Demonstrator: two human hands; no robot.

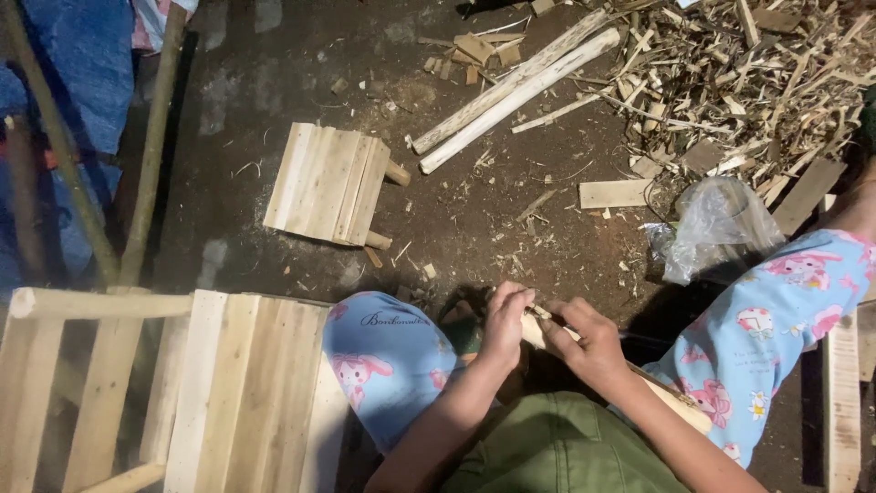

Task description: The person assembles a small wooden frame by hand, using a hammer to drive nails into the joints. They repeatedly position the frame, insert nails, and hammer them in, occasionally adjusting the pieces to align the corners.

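I sit on the dirt floor with both hands together low in the middle of the head view. My left hand is closed around the upper end of a pale peeled wooden stick that runs down to the right across my lap. My right hand grips the same stick just below, fingers wrapped over it; whether it also holds a small tool is hidden. My knees in blue patterned trousers frame the hands on both sides.
A small slatted wooden stool lies on the ground ahead. Two long peeled poles lie beyond it. A heap of wood shavings fills the top right, with a clear plastic bag nearby. A larger slatted wooden piece sits at my left.
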